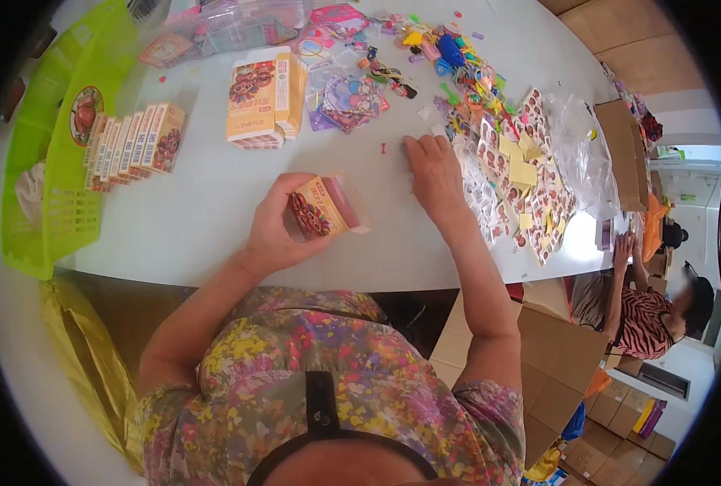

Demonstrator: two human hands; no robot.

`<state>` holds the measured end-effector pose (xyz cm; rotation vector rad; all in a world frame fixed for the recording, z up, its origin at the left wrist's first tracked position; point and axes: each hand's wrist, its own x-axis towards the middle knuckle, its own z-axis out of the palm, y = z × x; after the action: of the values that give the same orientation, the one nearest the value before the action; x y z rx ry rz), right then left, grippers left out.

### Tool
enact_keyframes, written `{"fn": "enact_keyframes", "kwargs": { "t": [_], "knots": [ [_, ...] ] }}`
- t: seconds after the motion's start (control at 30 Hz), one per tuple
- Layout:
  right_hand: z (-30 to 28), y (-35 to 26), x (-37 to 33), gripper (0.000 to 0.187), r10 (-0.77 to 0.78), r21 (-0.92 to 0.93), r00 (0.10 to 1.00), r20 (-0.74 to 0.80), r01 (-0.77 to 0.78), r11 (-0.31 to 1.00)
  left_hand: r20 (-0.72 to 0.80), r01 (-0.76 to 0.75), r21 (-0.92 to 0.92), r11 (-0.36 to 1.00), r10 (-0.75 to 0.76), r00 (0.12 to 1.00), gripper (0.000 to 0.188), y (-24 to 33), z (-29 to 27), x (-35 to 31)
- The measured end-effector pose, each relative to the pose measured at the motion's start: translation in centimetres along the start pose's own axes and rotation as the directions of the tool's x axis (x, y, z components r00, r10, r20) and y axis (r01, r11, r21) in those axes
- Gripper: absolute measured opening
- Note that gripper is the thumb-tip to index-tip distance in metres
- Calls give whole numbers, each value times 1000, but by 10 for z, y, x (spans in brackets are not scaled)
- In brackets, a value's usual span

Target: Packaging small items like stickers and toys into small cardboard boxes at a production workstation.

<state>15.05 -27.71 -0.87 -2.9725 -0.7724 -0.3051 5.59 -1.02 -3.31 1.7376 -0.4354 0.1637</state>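
My left hand [278, 223] is wrapped round a small yellow-and-brown printed carton [310, 212]. The carton is tilted, its end flaps stand open toward the right, and something pinkish shows at its mouth. On the table to the right, my right hand [436, 176] has its fingers bent down and close together; whatever they hold, if anything, is hidden. A tiny red piece [383, 148] lies just left of those fingers. Beyond them spreads a heap of small colourful trinkets [465, 81]. Beside my right wrist are printed sticker sheets [538, 186] with small yellow papers [523, 162].
Flat cartons [255, 93] are stacked at the back, beside colourful printed cards [350, 101]. A row of filled cartons [138, 144] stands left, against a green basket [65, 154]. A clear plastic bin [239, 24] sits behind. Cardboard boxes [559, 352] and another person [648, 316] are at right.
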Motion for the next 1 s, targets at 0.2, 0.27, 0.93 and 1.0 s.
{"fn": "enact_keyframes", "kwargs": {
  "t": [0.2, 0.27, 0.93, 1.0],
  "knots": [
    [0, 22, 39, 12, 292, 641, 952, 91, -280, 714, 6, -12, 44, 999, 11, 1000, 76, 2, -1, 2],
    [1, 31, 64, 9, 347, 851, 928, 134, -287, 439, -8, -29, 48, 998, 29, 1000, 76, 1, 1, 4],
    [-58, 43, 93, 15, 504, 877, 837, 214, -392, 279, -19, 8, -13, 1000, -8, 1000, 76, -3, 3, 3],
    [-66, 38, 86, 15, 514, 855, 829, 219, -417, 308, -38, 3, 34, 999, -2, 999, 75, 0, 3, 4]
  ]
}}
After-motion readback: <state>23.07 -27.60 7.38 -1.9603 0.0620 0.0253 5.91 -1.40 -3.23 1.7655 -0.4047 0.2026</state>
